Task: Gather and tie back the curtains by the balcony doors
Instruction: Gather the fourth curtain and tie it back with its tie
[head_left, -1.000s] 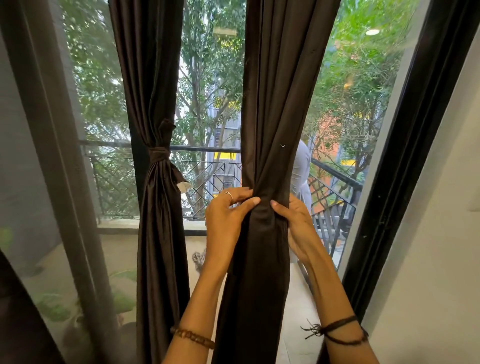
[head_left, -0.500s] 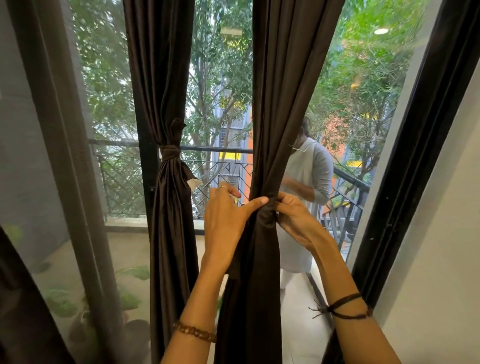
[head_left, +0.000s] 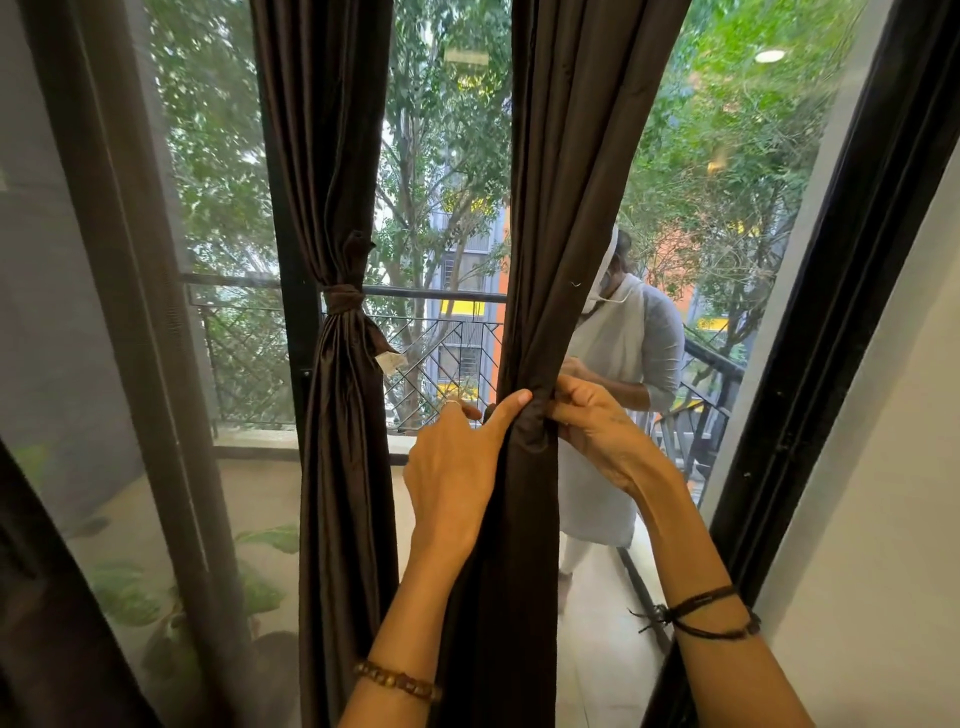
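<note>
Two dark brown curtains hang before the glass balcony doors. The left curtain (head_left: 332, 156) is gathered and knotted at rail height by a brown tie (head_left: 344, 300). The right curtain (head_left: 566, 182) is bunched into a narrow waist between my hands. My left hand (head_left: 457, 467) wraps it from the left, thumb pressed across the front. My right hand (head_left: 589, 423) pinches the fabric from the right at the same height. Both hands touch the cloth. Any tie band around this curtain is hidden by my fingers.
A dark door frame (head_left: 831, 338) runs up the right side beside a white wall (head_left: 893, 493). Another frame post (head_left: 130, 312) stands at left. Outside, a person in white (head_left: 623, 364) stands on the balcony by a black railing (head_left: 447, 343). Trees fill the background.
My hands have squeezed the right curtain into a tighter bunch and my right fingers have curled in. The view shifted down and left, and the person outside came into sight.
</note>
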